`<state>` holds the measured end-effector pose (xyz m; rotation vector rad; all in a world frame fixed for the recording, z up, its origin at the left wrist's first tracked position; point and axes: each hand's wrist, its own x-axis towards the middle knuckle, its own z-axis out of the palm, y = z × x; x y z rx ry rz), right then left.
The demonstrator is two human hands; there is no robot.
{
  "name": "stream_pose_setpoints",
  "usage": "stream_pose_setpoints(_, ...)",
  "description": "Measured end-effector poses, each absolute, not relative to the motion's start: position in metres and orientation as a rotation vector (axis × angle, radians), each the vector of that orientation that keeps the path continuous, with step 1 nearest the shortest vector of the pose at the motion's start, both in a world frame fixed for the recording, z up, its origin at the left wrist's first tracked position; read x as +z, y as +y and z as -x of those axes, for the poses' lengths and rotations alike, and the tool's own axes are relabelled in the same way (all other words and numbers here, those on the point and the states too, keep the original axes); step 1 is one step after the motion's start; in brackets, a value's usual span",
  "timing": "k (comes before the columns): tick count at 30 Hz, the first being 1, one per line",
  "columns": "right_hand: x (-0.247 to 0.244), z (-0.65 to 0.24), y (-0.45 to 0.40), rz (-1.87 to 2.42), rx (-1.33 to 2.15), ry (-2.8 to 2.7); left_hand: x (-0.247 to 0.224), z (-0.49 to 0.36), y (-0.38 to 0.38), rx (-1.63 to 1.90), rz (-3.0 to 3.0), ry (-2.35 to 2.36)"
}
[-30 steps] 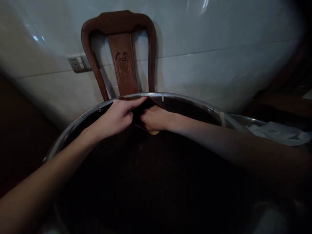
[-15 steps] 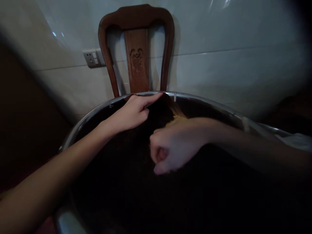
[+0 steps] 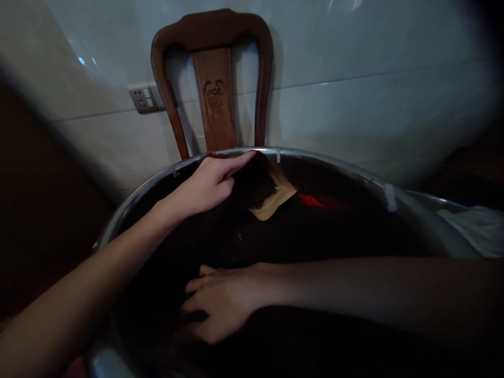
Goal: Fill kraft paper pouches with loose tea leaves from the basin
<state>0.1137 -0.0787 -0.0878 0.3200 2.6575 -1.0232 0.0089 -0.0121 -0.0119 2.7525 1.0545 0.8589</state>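
Observation:
A large round metal tub [image 3: 315,155] with a deep, very dark interior fills the lower view. At its far side lies a bag [image 3: 275,203] with a pale yellow lower lip, its mouth facing me; dark bits cling inside. My left hand [image 3: 214,181] holds the bag's upper edge near the rim, index finger stretched along it and thumb bent below. Lower down, my right hand [image 3: 224,302] is palm down over the dark contents, fingers spread and slightly curled, holding nothing I can see. Its fingertips fade into shadow.
Beyond the rim stands a carved wooden chair [image 3: 214,84] against a tiled wall with a socket [image 3: 142,100]. Something bright red [image 3: 311,200] shows right of the bag inside the tub. Whitish plastic [image 3: 472,226] lies at the right.
My right hand has moved down and left from near the bag, going from curled to spread fingers. The bag's yellow lip and the red thing are uncovered. My left hand keeps its hold.

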Motion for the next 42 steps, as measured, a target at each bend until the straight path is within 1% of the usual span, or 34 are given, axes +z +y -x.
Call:
stream_pose_setpoints(5,-0.072,-0.106,-0.071,-0.150,-0.924,2.421,-0.012,-0.008,-0.012,0.852,-2.736,1.055)
stream_pose_setpoints(12,-0.065,-0.110,-0.066,-0.239,-0.872,2.281,-0.011,-0.008,-0.013,0.833,-2.733,1.090)
stream_pose_setpoints(23,-0.064,-0.114,-0.045,-0.191,-1.056,2.034,-0.011,-0.006,-0.011,0.816,-2.739,1.029)
stream_pose_setpoints(28,-0.076,-0.118,-0.045,-0.153,-1.167,1.903,-0.010,-0.006,-0.012,0.813,-2.748,1.054)
stream_pose_setpoints(35,-0.083,-0.119,-0.047,-0.156,-1.111,1.996,-0.011,-0.004,-0.009,0.803,-2.761,1.064)
stream_pose_setpoints(42,-0.075,-0.124,-0.037,-0.089,-1.175,2.129,-0.011,-0.004,-0.010,0.801,-2.763,1.047)
